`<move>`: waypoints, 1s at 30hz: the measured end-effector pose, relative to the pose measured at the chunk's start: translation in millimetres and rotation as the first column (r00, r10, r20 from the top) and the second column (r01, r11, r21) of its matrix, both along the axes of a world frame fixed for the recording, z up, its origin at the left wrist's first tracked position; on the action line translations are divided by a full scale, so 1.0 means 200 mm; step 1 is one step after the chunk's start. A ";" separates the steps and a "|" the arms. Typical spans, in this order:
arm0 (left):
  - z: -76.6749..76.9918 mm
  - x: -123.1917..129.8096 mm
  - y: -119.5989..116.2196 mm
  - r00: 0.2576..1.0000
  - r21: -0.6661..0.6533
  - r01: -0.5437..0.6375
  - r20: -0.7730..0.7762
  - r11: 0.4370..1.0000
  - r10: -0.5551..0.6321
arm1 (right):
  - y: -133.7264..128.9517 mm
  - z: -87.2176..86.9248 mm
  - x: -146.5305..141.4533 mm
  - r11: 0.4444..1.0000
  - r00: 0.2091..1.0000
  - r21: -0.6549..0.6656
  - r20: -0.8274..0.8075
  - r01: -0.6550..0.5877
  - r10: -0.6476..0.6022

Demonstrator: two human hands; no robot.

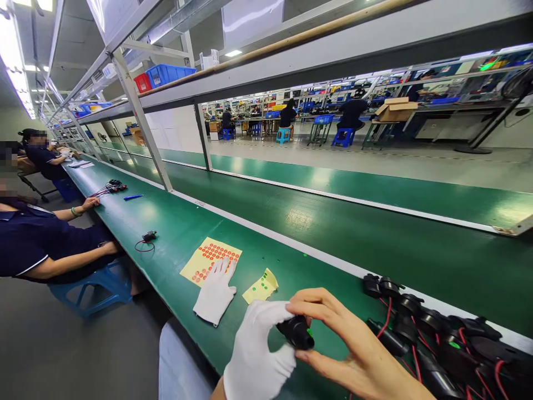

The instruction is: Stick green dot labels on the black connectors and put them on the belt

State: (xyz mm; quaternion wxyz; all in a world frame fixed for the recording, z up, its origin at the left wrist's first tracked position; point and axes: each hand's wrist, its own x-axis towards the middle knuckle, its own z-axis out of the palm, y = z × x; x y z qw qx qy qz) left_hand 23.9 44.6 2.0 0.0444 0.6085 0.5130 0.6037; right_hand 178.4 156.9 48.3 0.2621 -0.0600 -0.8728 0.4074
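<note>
My left hand (260, 350), in a white glove, is closed round a black cylindrical part (295, 332) with a green dot sticker near its end. The bare fingers of my right hand (347, 339) grip the same part from the other side. Just beyond lies a small torn yellow sheet (261, 286) with green dot stickers. An empty white glove (215, 294) rests partly over a yellow sheet of red stickers (197, 261). To the right, a pile of similar black parts (441, 339) with red wires lies on the bench; one shows a green dot.
The green bench (183, 222) runs away to the left, with a black part with a wire loop (149, 236), a blue pen (133, 197) and a wire bundle (112, 186). A co-worker (54, 239) sits at its left side. A metal post (141, 122) rises behind.
</note>
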 end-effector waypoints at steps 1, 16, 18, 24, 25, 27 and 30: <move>0.00 0.00 0.00 0.997 0.027 -0.060 -0.052 0.998 0.062 | 0.01 -0.01 0.00 0.998 1.000 -0.057 0.004 0.002 -0.002; 0.05 0.03 -0.03 0.794 -0.438 0.297 0.607 0.848 0.035 | 0.06 -0.13 -0.05 0.744 0.995 -0.668 0.082 0.017 0.051; 0.03 0.04 -0.02 0.517 -0.301 0.574 0.854 0.762 -0.052 | 0.06 -0.12 -0.04 0.766 0.991 -0.643 0.109 0.014 0.073; -0.15 0.15 0.05 -0.093 -0.006 0.795 0.987 0.607 0.132 | 0.04 -0.07 -0.05 0.814 0.974 -0.576 0.218 0.073 0.067; -0.17 0.16 0.05 -0.127 0.026 0.786 0.985 0.618 0.120 | 0.04 -0.07 -0.06 0.795 0.976 -0.603 0.202 0.060 0.080; -0.19 0.17 0.05 -0.128 0.054 0.787 0.989 0.614 0.076 | 0.03 -0.07 -0.08 0.749 0.979 -0.662 0.170 0.028 0.113; -0.19 0.15 0.03 -0.089 0.034 0.831 0.993 0.556 0.072 | 0.03 -0.09 -0.09 0.751 0.979 -0.658 0.183 0.052 0.093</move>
